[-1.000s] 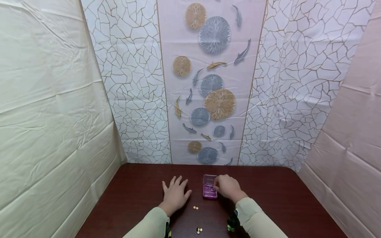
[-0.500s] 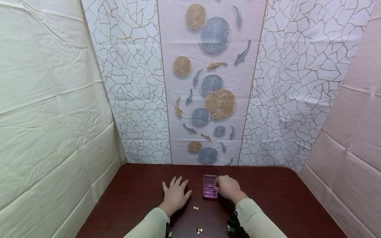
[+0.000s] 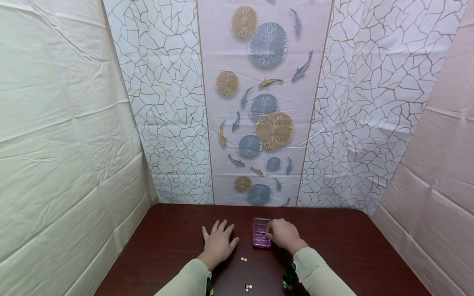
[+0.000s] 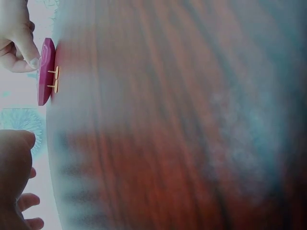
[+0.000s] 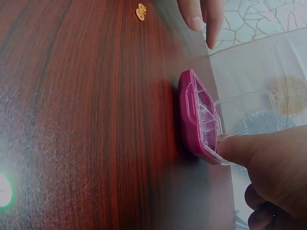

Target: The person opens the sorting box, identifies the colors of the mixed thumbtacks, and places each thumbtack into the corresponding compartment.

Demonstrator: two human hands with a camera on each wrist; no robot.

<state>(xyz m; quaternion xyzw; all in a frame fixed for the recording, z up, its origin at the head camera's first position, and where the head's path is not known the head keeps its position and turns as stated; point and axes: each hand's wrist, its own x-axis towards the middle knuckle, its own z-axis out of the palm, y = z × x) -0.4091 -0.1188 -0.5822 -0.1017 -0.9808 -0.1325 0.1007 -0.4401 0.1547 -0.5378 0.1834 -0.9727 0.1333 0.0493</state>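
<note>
A small magenta case [image 3: 261,242] stands on the table with its clear lid [image 5: 244,103] raised, showing clear compartments inside. At its right side my right hand [image 3: 285,235] is curled, the thumb tip against the case's rim by the compartments in the right wrist view; anything small between the fingertips is hidden. Left of the case, my left hand [image 3: 218,244] rests palm down on the tabletop, fingers spread, holding nothing. Two small gold studs with thin pins [image 4: 57,79] lie between the case and me. Closer in are three more small gold pieces [image 3: 247,287].
The dark red wooden table [image 3: 166,255] reaches back to a patterned cloth wall [image 3: 177,123]. Plain pale cloth hangs on the left [image 3: 66,144] and on the right [image 3: 429,164]. Dark bands with green bits circle both wrists.
Both hands and the case keep their places; only a very slight shift of the whole head view shows.
</note>
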